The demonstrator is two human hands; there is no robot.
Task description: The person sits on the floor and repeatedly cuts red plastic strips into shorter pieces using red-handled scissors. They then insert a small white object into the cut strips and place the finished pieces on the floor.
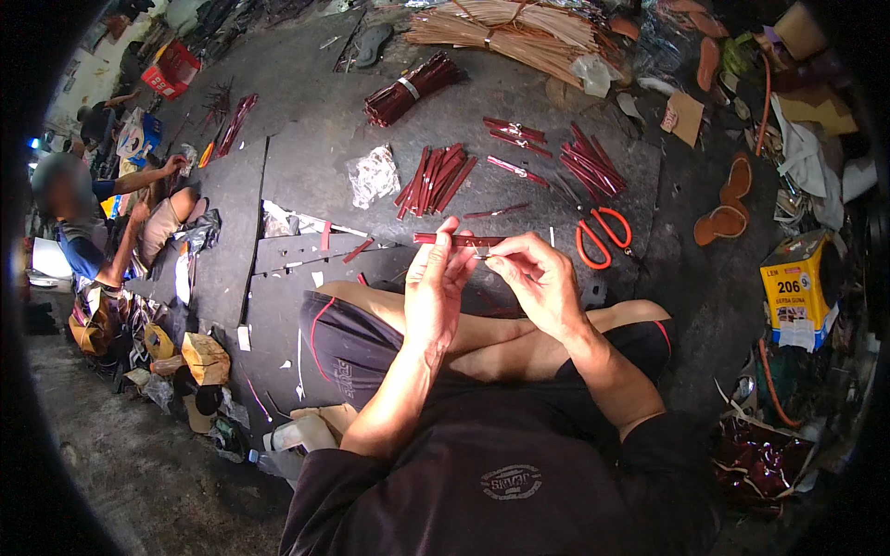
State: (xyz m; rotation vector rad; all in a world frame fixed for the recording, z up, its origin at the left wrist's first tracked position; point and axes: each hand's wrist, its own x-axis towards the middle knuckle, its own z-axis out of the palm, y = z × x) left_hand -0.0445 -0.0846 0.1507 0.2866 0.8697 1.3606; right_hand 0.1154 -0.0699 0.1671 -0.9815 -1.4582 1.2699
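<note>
My left hand [432, 292] is closed round a short, glossy dark red strip [476, 241], which lies level across its fingers and thumb. From the right, my right hand [542, 285] pinches at a small, pale shiny bit [481, 256] against the strip; its exact kind is too small to tell. Beyond my hands lies a fanned pile of similar strips [436, 178], with a second pile [591, 162] to its right. Between them are a few strips with silvery bits round their middles [516, 170]. Scissors [595, 237] with red-orange handles lie to the right of my right hand.
A crumpled clear plastic bag [374, 177] sits left of the piles. Farther off are a tied dark red bundle [408, 90] and long tan strips [510, 32]. Sandals [725, 208] and a yellow box [795, 292] stand right. Another person [102, 218] sits at far left.
</note>
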